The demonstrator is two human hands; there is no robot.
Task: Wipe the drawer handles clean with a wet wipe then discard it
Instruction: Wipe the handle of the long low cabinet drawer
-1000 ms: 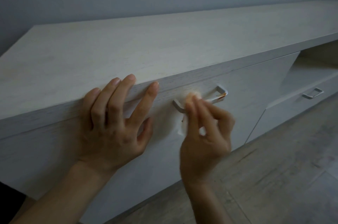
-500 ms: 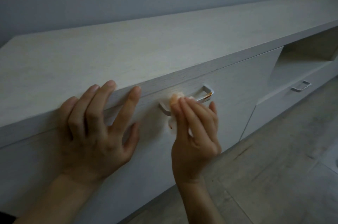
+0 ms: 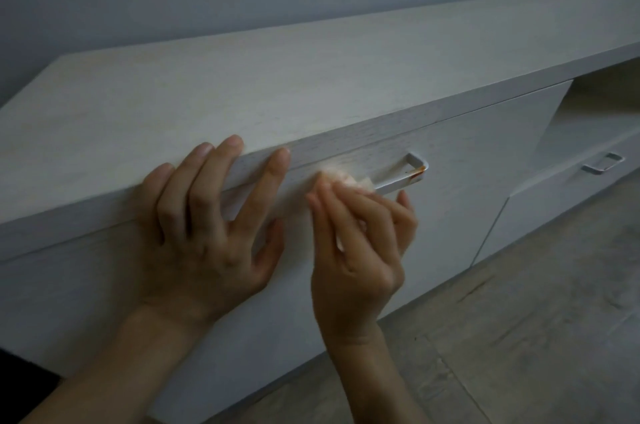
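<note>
2 hands: left hand (image 3: 207,243) left of centre, right hand (image 3: 360,257) lower centre. 1 wet wipe (image 3: 349,181), centre. 2 drawer handles: near handle (image 3: 401,183) right of centre, far handle (image 3: 604,164) at right edge. 1 red smear (image 3: 417,173), on near handle's right end. 1 cabinet (image 3: 311,77). 1 open shelf bay (image 3: 606,101), upper right.

Just 1 view, from the person's head: it looks down and rightward along the cabinet (image 3: 311,77) front from close by, its left corner nearest, the floor (image 3: 519,337) lower right.
</note>
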